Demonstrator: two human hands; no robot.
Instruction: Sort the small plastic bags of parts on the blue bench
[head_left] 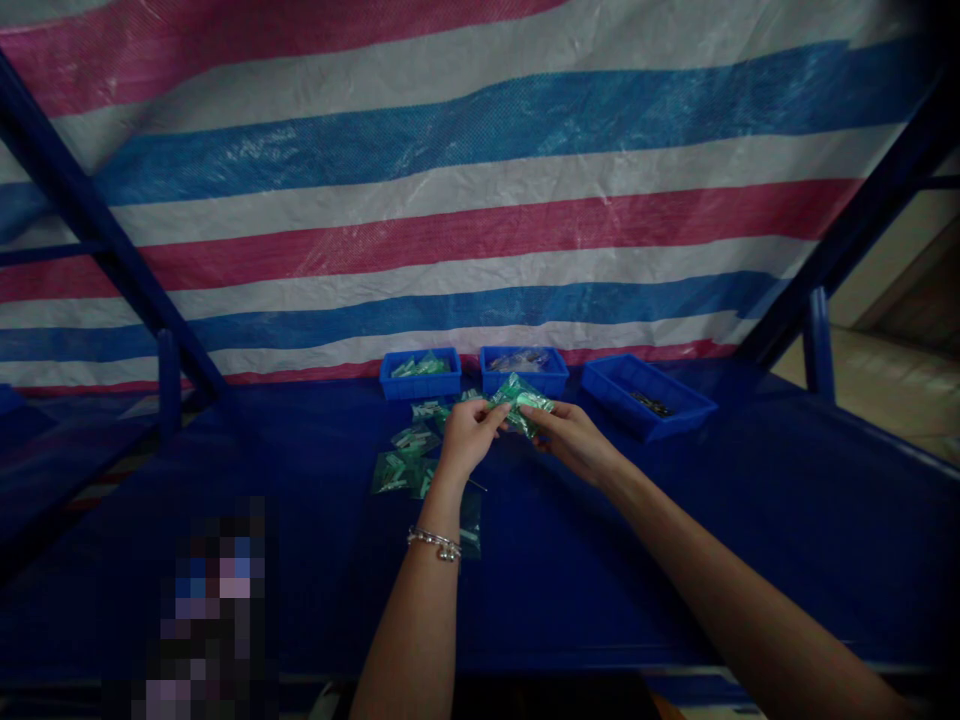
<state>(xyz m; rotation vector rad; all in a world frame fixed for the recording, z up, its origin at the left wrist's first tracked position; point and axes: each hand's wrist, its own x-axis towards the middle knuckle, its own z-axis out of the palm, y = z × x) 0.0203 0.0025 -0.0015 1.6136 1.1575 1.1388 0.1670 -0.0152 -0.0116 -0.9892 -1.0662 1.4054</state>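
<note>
Both my hands pinch one small green plastic bag [517,392] above the blue table, in front of the middle bin. My left hand [471,435] has its thumb and fingers closed on the bag's left edge; a bracelet is on that wrist. My right hand [570,432] grips the bag's right side with the thumb on top. What lies inside the bag is too small to make out. Several similar green bags [397,470] lie on the table to the left of my left hand, partly overlapping. A thin rod-like piece [478,486] shows beside my left wrist.
At the back stand a blue bin [420,387] with green bags, a blue bin [525,381] with clear plastic bags, and a tilted blue bin [675,420] with small dark pieces. A striped tarp [450,230] hangs behind; blue frame posts [112,240] rise at both sides. The lower left is pixelated.
</note>
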